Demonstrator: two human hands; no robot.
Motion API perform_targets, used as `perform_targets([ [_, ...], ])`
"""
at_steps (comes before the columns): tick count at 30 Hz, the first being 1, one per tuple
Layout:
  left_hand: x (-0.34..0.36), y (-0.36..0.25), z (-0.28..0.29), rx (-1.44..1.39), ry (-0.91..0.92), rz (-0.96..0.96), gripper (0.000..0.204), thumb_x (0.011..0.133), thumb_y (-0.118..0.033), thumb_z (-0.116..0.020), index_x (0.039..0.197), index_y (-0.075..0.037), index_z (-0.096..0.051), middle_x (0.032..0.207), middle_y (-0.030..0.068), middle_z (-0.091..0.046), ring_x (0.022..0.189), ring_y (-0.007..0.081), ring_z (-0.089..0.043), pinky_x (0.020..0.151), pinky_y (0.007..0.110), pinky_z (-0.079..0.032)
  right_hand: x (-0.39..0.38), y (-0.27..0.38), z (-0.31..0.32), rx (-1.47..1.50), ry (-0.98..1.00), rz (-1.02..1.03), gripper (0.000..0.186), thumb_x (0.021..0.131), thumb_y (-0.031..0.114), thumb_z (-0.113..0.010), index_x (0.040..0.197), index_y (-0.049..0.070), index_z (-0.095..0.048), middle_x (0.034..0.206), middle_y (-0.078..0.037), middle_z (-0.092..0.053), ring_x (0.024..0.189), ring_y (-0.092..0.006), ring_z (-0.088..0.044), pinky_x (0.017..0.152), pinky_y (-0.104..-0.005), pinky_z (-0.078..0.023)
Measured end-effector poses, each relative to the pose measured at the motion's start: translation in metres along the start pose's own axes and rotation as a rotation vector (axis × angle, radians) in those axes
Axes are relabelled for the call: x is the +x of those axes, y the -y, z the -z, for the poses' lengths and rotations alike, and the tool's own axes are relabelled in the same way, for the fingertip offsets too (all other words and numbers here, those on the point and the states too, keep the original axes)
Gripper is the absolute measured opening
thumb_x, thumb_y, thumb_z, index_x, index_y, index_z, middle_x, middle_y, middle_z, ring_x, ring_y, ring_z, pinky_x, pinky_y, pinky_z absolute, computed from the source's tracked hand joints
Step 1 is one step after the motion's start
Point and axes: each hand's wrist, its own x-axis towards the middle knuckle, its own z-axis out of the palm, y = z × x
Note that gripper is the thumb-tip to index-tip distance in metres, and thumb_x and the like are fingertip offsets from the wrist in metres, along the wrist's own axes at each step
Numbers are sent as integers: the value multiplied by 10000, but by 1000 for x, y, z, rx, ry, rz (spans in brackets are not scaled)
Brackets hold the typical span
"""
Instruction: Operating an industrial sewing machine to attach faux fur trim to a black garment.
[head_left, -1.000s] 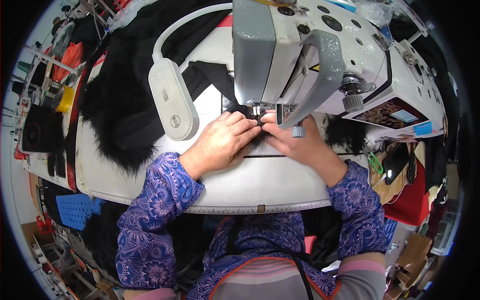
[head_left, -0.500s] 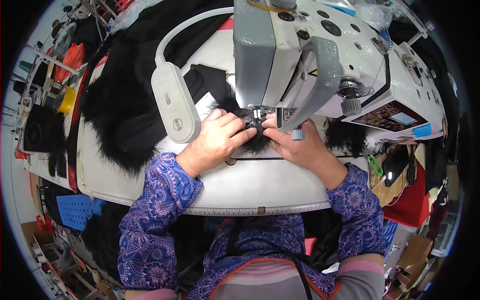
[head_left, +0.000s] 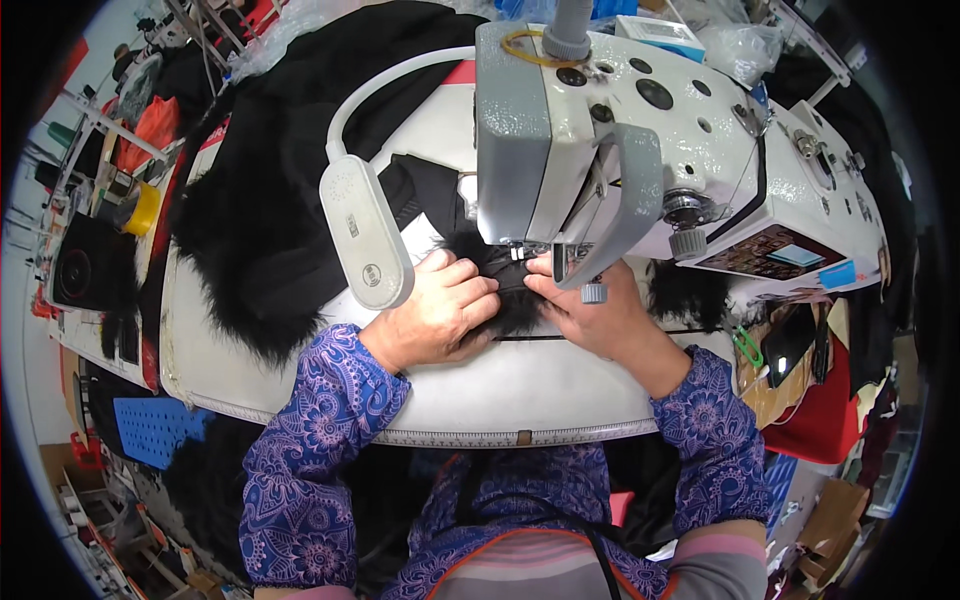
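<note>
A white and grey sewing machine [head_left: 512,150] stands over the table, its presser foot [head_left: 517,253] low above black fur-trimmed fabric [head_left: 510,275]. On the left side of that fabric, my left hand [head_left: 440,305] has its fingers curled in and gripping the edge. My right hand [head_left: 592,305] lies at the right of the foot, fingertips pressing the fabric; part of its fingers is hidden behind the machine's grey guard [head_left: 640,190]. A large black garment with furry edges [head_left: 245,230] spreads over the left of the table.
A white lamp [head_left: 367,235] on a bent neck hangs just left of the machine head. Green-handled snips [head_left: 748,347] and a black phone-like slab [head_left: 792,345] lie at the right. A measuring tape strip [head_left: 480,438] runs along the front edge. A blue perforated basket [head_left: 160,430] is at lower left.
My left hand's fingers have curled in more and drawn slightly back from the foot. More flat black fabric shows between my hands. The whole view has shifted a little.
</note>
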Motion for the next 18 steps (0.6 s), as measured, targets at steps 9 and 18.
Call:
perform_targets([
  [9,3,5,-5,110,-71,33,318,682,-127,-690,989,-43,-688,1063,48,-660,997,212,-595,857,358,-456,3,5,4,50,-32,14,349,654,98,-734,1000,124,-700,1095,-12,-678,1006,-235,-638,864,-386,-496],
  [18,1,7,-6,122,-86,159,276,743,-91,-611,1009,-76,-682,1035,72,-669,1010,221,-635,914,388,-462,1,-1,4,119,106,-209,383,645,110,-750,1024,140,-699,1094,-29,-682,983,-239,-655,823,-374,-521],
])
